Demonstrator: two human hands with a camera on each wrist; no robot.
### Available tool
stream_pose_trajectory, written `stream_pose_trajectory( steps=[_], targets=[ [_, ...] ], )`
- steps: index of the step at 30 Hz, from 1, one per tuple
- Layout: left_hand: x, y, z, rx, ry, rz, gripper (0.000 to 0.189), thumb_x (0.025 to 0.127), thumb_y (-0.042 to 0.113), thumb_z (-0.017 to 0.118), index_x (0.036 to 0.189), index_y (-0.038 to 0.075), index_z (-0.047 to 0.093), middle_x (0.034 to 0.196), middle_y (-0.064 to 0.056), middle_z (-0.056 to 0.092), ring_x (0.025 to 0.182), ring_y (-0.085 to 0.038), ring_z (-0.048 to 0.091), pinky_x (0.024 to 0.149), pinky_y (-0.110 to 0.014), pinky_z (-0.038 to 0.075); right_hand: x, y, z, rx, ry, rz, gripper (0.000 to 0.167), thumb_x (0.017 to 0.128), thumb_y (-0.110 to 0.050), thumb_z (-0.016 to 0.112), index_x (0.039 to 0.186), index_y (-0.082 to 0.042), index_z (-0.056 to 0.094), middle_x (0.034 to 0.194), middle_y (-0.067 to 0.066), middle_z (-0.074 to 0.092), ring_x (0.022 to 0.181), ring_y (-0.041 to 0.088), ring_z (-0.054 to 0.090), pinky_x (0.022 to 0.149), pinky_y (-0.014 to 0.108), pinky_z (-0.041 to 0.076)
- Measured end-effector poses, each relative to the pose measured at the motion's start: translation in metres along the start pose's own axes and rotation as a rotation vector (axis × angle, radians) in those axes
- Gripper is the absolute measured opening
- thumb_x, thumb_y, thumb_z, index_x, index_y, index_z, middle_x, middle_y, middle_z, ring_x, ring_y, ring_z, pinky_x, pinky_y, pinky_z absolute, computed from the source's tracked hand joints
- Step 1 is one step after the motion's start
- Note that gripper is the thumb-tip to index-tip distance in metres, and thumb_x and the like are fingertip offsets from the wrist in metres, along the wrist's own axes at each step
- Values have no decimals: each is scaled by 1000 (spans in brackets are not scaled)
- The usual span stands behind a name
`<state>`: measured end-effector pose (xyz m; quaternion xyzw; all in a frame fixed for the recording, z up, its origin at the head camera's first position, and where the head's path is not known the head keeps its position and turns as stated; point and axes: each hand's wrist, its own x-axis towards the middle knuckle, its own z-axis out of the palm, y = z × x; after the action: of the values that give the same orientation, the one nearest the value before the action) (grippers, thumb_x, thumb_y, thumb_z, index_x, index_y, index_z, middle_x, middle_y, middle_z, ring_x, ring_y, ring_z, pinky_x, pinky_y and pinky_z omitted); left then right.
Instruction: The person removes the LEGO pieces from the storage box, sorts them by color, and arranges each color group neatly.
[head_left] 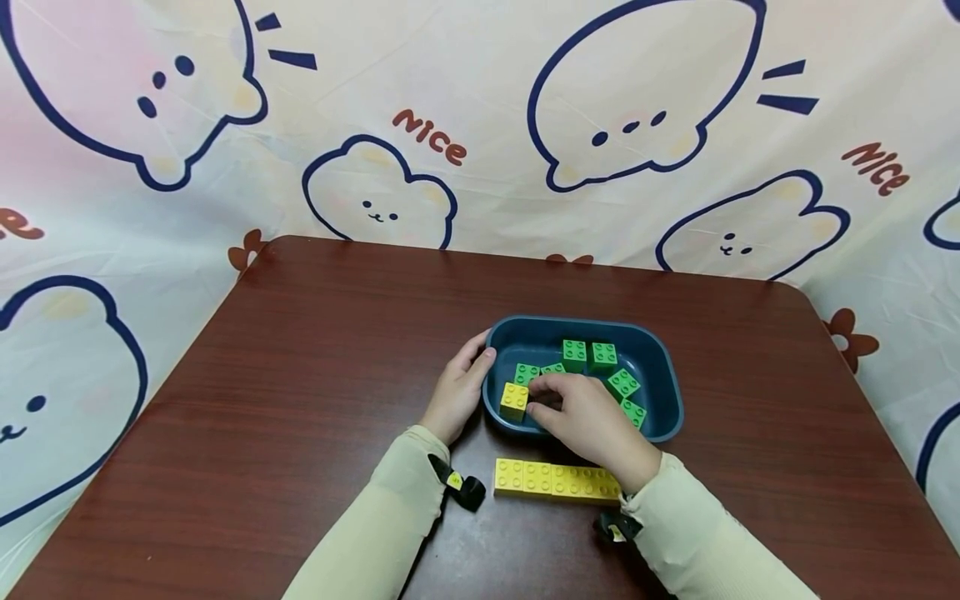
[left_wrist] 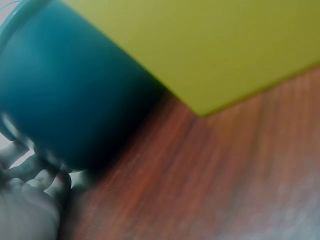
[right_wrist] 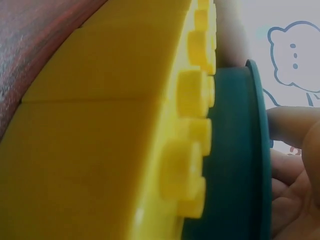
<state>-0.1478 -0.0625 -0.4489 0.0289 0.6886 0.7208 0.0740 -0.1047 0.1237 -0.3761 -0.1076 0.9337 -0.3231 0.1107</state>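
Observation:
Near the left end of the blue tray (head_left: pixel 670 392), a yellow brick (head_left: pixel 513 402) stands among several green bricks (head_left: pixel 574 354). My right hand (head_left: pixel 588 417) reaches in over the front rim and pinches the yellow brick at its right side with thumb and index finger. At the tray's left end, my left hand (head_left: pixel 457 385) grips the rim and outer wall, thumb uppermost. In the left wrist view its fingers (left_wrist: pixel 45 177) lie against the tray's lower outside. The right wrist view shows the right hand (right_wrist: pixel 295 165) beyond the tray's rim, its fingertips hidden.
A straight row of yellow bricks (head_left: pixel 555 481) lies on the brown table (head_left: pixel 337 358) in front of the tray, partly under my right wrist. Its side looms large in both wrist views. A printed cloth (head_left: pixel 495 208) hangs behind the table and at its sides.

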Motion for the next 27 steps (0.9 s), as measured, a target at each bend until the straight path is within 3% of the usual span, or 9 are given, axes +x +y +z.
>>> stream_pose_trajectory(
  steps=[7, 12, 27],
  targets=[
    [0, 0, 0, -10, -8, 3, 41, 108, 32, 48, 149, 24, 50, 151, 3, 48, 142, -16, 39, 116, -45, 32, 8, 0, 2, -36, -28, 39, 38, 89, -23, 79, 125, -13, 70, 122, 1, 70, 108, 17, 67, 93, 42, 55],
    [0, 1, 0, -9, -13, 6, 41, 108, 32, 47, 149, 24, 49, 151, 3, 48, 141, -16, 40, 116, -45, 33, 12, -2, 3, -52, -36, 51, 43, 87, -23, 81, 127, -12, 69, 122, 2, 69, 109, 18, 67, 93, 42, 55],
    [0, 0, 0, -17, -18, -1, 42, 108, 33, 47, 149, 25, 49, 151, 4, 48, 140, -16, 42, 115, -44, 35, 15, -5, 9, -92, -18, 55, 37, 88, -18, 80, 124, -13, 71, 121, 3, 70, 105, 18, 68, 90, 41, 56]
  ],
)
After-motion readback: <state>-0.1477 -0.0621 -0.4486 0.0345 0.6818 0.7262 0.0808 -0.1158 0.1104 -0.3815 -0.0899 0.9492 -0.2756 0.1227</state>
